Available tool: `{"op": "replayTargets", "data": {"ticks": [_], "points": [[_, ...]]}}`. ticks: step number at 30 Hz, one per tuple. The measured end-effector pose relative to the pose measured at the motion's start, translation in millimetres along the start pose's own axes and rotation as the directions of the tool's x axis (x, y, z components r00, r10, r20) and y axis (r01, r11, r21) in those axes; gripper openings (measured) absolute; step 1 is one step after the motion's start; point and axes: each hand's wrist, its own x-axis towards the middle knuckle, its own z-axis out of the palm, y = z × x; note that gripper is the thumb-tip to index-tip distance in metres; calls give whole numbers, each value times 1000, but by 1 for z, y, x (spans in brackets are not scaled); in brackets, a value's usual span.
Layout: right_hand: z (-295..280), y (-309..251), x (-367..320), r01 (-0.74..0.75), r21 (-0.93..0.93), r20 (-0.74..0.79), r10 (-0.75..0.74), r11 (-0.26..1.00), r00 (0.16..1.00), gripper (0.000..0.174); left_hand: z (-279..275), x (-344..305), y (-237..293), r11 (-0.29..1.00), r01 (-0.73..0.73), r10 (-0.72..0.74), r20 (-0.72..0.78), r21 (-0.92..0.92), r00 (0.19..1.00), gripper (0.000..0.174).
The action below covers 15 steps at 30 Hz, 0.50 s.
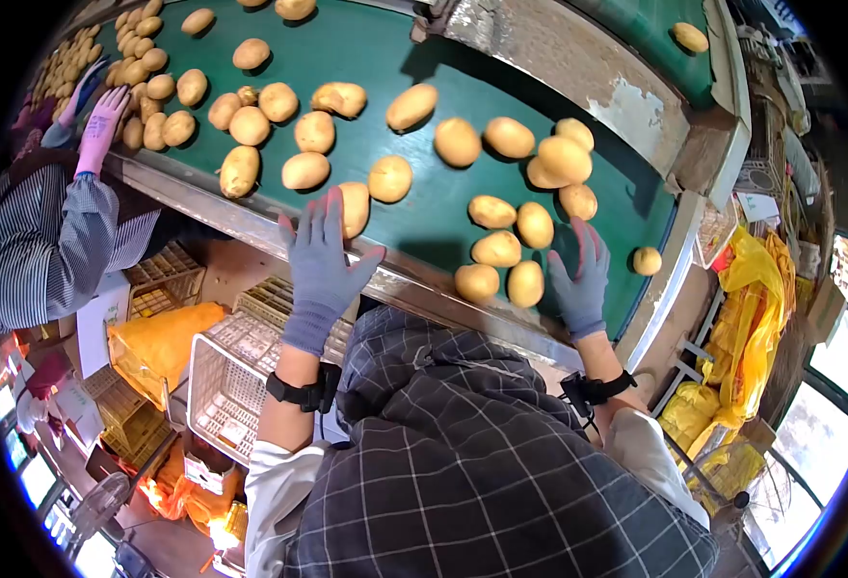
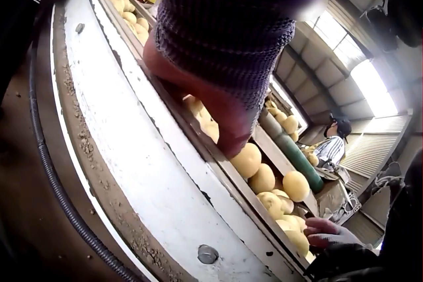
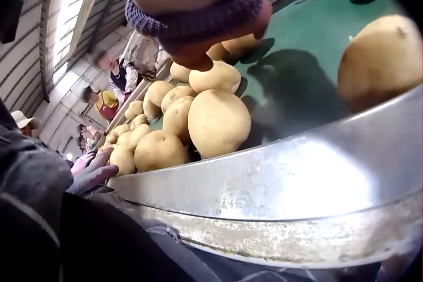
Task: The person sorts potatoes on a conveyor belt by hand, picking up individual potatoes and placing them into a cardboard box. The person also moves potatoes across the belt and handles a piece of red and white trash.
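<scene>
Head view gives me loose, roundish potatoes on the green conveyor belt, inside its metal rail. The left gloved hand, fingers extended and spread, reaches over the rail beside one potato, perhaps touching it, gripping nothing. The right gloved hand, fingers loosely extended, is just beside a cluster of others, also gripping nothing; I can't tell whether it touches any. I judge them firm, fairly weighty, apt to roll, with bruisable skins; I'd cup each around its widest part, thumb opposing fingers.
</scene>
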Motion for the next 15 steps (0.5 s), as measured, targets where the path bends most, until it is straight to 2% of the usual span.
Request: {"op": "replayTargets", "data": {"ticks": [1, 3, 4, 6, 9, 12, 15], "points": [[-6, -12, 3, 88, -86, -29, -90, 992, 995, 56, 0, 1, 3, 1000, -9, 9, 10, -8, 1000, 94], [-3, -34, 7, 302, 59, 34, -304, 951, 952, 47, 0, 3, 9, 1000, -19, 19, 20, -15, 1000, 92], [-1, -50, 10, 323, 204, 162, -357, 924, 920, 46, 4, 3, 9, 998, -52, 52, 24, -27, 998, 88], [26, -63, 5, 484, 143, 276, -505, 863, 818, 49, 5, 5, 12, 995, -100, 100, 54, 6, 994, 87], [56, -81, 6, 565, 1, 315, -536, 825, 783, 52, 7, 13, 7, 996, -93, 93, 76, -10, 993, 85], [75, -74, 20, 569, 70, 272, -564, 819, 779, 53, -1, 20, -3, 997, -73, 74, 118, -7, 990, 86], [67, -76, 14, 535, -94, 290, -491, 839, 821, 56, -4, 25, -7, 997, -66, 59, 127, 50, 990, 88]]}}
